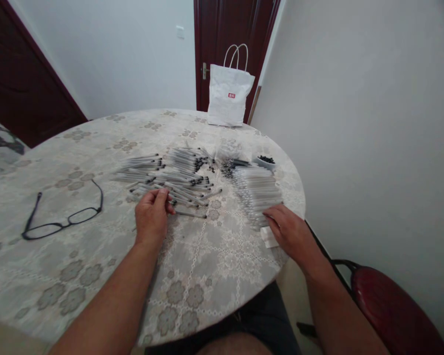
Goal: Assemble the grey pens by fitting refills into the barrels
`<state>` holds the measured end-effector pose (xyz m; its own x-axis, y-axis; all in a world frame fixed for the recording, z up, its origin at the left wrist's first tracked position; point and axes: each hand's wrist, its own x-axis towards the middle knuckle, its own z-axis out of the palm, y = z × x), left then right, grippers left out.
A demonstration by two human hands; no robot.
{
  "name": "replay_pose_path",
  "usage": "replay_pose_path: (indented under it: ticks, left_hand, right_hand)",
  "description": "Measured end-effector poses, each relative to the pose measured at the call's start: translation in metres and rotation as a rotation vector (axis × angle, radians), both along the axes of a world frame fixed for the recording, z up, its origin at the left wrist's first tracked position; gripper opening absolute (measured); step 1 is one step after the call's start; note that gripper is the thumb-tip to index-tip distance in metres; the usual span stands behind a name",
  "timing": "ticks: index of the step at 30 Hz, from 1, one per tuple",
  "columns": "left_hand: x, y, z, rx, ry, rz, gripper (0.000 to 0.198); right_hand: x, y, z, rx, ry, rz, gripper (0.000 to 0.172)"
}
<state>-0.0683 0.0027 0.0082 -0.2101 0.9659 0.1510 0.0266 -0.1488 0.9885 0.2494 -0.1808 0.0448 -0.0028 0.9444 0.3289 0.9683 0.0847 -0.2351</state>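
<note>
My left hand (153, 209) is at the near edge of a loose spread of pale sticks with dark tips (183, 182). Its thumb and fingers are bent together around the end of a dark-tipped stick (190, 214) that points right. My right hand (286, 228) touches the near end of a stack of clear white tubes (257, 190), its fingers pressed together; whatever lies between them is too small to make out. Just beneath that hand lies a small white block (269, 237). Dark thin pieces (237, 165) lie behind the tubes.
Black-framed glasses (62, 226) lie at the left of the round table (222, 296). At the back stands a white paper bag (229, 96). A bowl of small black parts (266, 160) and a clear bag of white bits (230, 149) are behind the tubes. A red stool (392, 310) is at lower right.
</note>
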Motion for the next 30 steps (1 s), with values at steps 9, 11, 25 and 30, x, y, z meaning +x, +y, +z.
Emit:
replay_pose_path:
  ticks: [9, 11, 25, 30]
  left_hand:
    - [0.0, 0.001, -0.002, 0.01, -0.241, 0.006, 0.03]
    - [0.0, 0.001, -0.002, 0.008, -0.268, 0.017, 0.032]
    - [0.002, -0.012, 0.007, 0.019, -0.314, -0.033, 0.041]
    - [0.005, -0.021, 0.012, -0.001, -0.242, -0.082, 0.045]
  right_hand:
    - [-0.106, 0.04, 0.033, -0.407, -0.083, 0.27, 0.024]
    - [-0.12, 0.06, 0.034, -0.408, -0.14, 0.239, 0.024]
    - [-0.133, 0.101, -0.028, -0.146, 0.037, 0.218, 0.016]
    - [-0.127, 0.107, -0.025, 0.006, 0.451, 0.171, 0.021]
